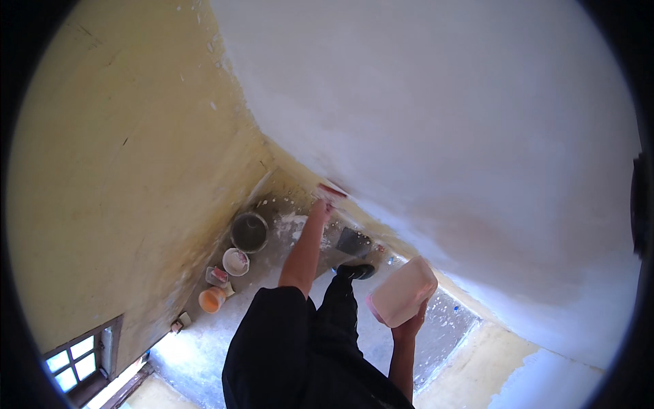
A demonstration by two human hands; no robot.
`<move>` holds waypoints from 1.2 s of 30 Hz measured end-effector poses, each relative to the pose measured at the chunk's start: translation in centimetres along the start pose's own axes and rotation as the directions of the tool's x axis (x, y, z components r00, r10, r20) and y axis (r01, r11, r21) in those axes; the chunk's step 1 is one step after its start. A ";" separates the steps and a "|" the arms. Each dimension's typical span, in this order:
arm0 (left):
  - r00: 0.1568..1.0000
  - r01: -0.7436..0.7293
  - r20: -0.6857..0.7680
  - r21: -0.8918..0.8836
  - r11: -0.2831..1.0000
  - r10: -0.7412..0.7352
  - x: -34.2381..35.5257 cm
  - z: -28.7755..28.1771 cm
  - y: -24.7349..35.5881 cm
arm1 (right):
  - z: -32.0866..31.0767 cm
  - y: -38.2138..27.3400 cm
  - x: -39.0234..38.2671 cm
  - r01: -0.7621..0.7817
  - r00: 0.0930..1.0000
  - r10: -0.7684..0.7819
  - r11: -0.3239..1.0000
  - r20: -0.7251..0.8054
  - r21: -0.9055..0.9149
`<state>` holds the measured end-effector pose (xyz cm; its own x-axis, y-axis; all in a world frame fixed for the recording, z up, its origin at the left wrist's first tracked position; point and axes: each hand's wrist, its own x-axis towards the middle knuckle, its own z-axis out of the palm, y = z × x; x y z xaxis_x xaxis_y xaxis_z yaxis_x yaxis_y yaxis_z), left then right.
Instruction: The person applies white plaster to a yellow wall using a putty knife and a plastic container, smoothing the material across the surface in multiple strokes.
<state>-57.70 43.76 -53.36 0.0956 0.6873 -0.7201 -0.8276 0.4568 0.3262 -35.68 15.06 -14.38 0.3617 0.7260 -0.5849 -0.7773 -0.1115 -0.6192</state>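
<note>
My left hand (pixel 320 208) reaches out at arm's length and grips a small flat tool with a red part (pixel 332 190). The tool's edge is pressed against the white-coated wall (pixel 443 123), low down where the white meets the yellow strip. My right hand (pixel 409 328) holds a pale pink plastic tub (pixel 402 291) from below, close to my body. My black-clothed leg and black shoe (pixel 355 271) stand on the grey floor between the two hands.
On the spattered floor by the yellow wall (pixel 122 170) stand a dark bucket (pixel 248 232), a white bucket (pixel 236 262), an orange pot (pixel 212 299) and a small red-white box (pixel 216 275). A dark flat pan (pixel 354 241) lies near my shoe. A window (pixel 75 361) shows at lower left.
</note>
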 end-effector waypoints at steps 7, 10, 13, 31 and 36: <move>0.997 -0.019 -0.070 0.215 0.976 0.035 -5.2 13.2 9.4 | -2.0 0.4 -1.2 0.046 0.998 -0.043 0.997 -0.043 0.061; 0.990 -0.124 -0.039 0.225 0.966 0.136 -9.2 14.9 12.3 | -1.7 0.4 -0.6 -0.015 0.999 0.008 0.991 0.053 0.129; 0.958 -0.279 0.020 0.308 0.910 0.287 -16.5 20.5 12.7 | -1.6 0.5 -0.1 0.035 0.996 -0.042 0.995 0.079 0.093; 0.447 -0.618 0.426 0.783 -0.073 0.786 -24.5 28.1 2.8 | 1.9 2.6 1.5 0.018 0.969 -0.009 0.999 0.248 -0.035; 0.566 -0.696 0.528 0.717 0.024 0.633 -27.8 20.8 0.8 | 3.8 2.3 0.7 -0.073 0.976 0.044 0.989 0.214 0.128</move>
<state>-49.53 36.78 -20.33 -0.1777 0.9765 0.1223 0.3102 -0.0624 0.9486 -39.20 17.89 -14.23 0.2087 0.8487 -0.4860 -0.8610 -0.0762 -0.5029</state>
